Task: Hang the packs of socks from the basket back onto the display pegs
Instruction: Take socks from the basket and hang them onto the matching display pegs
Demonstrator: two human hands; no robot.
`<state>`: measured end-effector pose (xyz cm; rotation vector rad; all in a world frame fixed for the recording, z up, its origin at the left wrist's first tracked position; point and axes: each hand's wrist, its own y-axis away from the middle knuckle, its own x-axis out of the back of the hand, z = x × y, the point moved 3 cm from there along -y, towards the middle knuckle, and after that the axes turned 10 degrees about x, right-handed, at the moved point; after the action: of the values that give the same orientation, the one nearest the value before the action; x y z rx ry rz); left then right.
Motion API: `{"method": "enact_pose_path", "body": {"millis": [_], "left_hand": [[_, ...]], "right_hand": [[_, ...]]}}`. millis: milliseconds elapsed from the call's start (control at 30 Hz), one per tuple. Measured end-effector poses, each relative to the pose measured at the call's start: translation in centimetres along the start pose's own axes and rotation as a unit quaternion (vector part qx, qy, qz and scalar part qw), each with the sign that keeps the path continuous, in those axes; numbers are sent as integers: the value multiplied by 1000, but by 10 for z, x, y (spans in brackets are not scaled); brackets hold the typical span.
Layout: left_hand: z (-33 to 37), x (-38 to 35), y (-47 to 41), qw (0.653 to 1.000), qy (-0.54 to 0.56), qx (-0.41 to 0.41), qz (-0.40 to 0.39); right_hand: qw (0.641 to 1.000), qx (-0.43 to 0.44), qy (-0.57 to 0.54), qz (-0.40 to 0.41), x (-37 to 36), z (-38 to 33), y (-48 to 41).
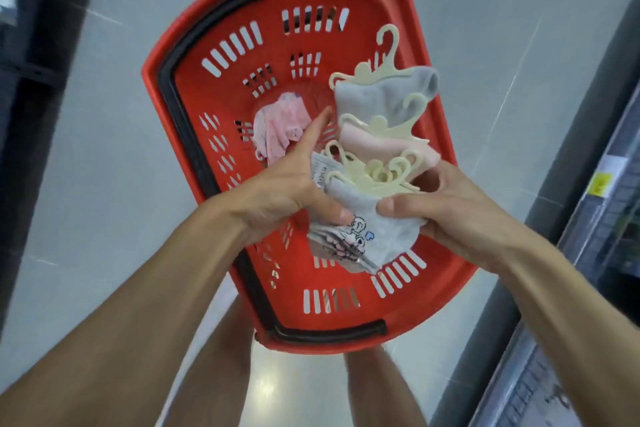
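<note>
A red plastic basket (391, 315) with black handles stands on the floor below me. Above it, both hands hold a bunch of sock packs (381, 135) on cream plastic hangers: grey ones, a pale pink one and a grey one with a cartoon print. My left hand (287, 184) pinches the printed grey pack with its thumb, its fingers stretched toward the basket. My right hand (450, 215) grips the same bunch from the right, thumb on top. One pink sock pack (277, 130) lies on the basket's bottom.
The floor is pale grey tile (104, 149). A display shelf unit (595, 218) with a yellow price tag runs along the right edge. A dark fixture (38, 45) stands at the left. My legs show below the basket.
</note>
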<state>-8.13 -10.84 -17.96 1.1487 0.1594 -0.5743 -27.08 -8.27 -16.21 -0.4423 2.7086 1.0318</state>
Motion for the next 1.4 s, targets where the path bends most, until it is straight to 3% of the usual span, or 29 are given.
{"method": "enact_pose_path", "body": {"millis": [233,533,667,800,900,1067,1233,1300,1400], "left_hand": [[90,-13,124,992,-35,-123,8],[152,-62,362,965,-38,-231,119],[164,-93,464,934,-12,-297,197],[166,-107,559,866,45,-359,345],[157,-113,626,795,132,-420,417],[119,-138,731,678,252,-515,460],[52,-182,828,569,319,-581,487],[23,-201,860,548,342,-590,484],[-20,-228,899,549,355,-575,492]], "right_hand": [[991,50,81,-91,-61,-148,23],[951,55,144,-269,-184,-327,119],[926,106,190,-309,-248,-393,175],[884,232,274,-299,-331,-442,228],[843,342,306,-281,-394,-464,273],[764,511,313,-239,-476,-475,358],[682,604,315,-266,-549,-451,457],[644,633,324,-282,-570,-436,494],[612,637,348,-313,-593,-417,538]]}}
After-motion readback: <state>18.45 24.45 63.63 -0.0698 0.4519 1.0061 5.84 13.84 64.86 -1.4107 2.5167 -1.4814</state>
